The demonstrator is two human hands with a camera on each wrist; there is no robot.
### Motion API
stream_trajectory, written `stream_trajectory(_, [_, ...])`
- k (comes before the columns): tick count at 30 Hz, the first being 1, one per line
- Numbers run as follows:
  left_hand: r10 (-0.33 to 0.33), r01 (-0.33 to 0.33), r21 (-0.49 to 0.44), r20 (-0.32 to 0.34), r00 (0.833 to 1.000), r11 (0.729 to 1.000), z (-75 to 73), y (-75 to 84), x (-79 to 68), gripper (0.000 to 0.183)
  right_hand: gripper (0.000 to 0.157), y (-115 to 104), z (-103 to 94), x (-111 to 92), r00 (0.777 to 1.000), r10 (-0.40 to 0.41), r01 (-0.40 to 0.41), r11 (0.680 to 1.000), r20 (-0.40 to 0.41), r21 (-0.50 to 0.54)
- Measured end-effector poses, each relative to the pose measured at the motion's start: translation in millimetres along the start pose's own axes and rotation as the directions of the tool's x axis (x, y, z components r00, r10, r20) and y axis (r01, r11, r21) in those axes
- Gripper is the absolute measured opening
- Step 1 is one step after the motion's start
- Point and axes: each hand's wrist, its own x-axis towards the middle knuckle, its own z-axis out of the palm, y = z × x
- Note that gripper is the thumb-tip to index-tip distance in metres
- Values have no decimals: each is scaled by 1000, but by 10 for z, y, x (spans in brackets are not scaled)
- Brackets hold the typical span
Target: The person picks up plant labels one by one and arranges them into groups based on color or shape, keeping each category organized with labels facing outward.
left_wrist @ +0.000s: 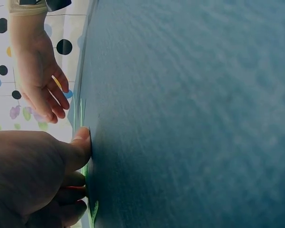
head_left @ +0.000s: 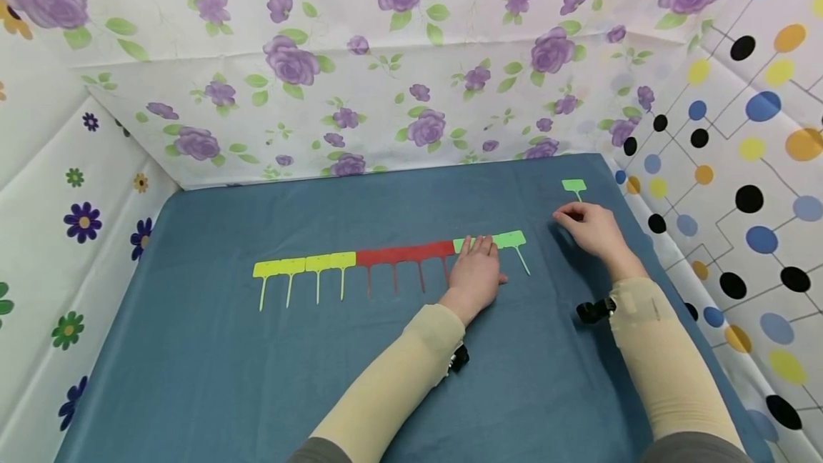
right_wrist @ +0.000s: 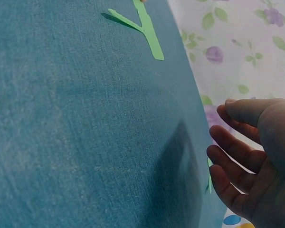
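Across the blue cloth runs a row of T-shaped plastic plant labels: several yellow labels point(head_left: 292, 266) at the left, red labels point(head_left: 405, 254) in the middle, green labels point(head_left: 511, 239) at the right. My left hand point(head_left: 474, 274) rests its straight fingers on the green part, hiding some of it. A lone green label point(head_left: 574, 185) lies near the far right corner. Just in front of it, above the cloth, my right hand point(head_left: 593, 231) has loosely bent fingers. The right wrist view shows nothing in that hand point(right_wrist: 256, 156), with the row's end green label point(right_wrist: 154, 45) away from it.
The blue cloth point(head_left: 193, 363) covers the table. A purple-flowered sheet point(head_left: 360, 91) rises along the back, a dotted sheet point(head_left: 726, 177) on the right and a flowered one point(head_left: 45, 249) on the left. A small black wrist camera point(head_left: 594, 311) sits on the right sleeve.
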Motion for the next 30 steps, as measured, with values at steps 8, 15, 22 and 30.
stream_trajectory(8, [-6, 6, 10, -12, 1000, 1000, 6, 12, -5, 67, 45, 15, -3, 15, 1000, 6, -6, 1000, -8, -4])
stream_trajectory(15, [-10, 10, 16, -13, 1000, 1000, 14, 3, -1, 68, 40, 65, -34, 42, 999, 23, -24, 999, -48, -30])
stream_trajectory(22, [-14, 14, 12, -1, 1000, 1000, 17, 2, -2, 67, 32, 163, -167, 140, 993, 74, -83, 992, -90, -100])
stream_trajectory(30, [4, -4, 15, 5, 1000, 1000, 5, 4, -3, 66, 43, 316, -368, 439, 993, 113, -120, 958, -43, -261])
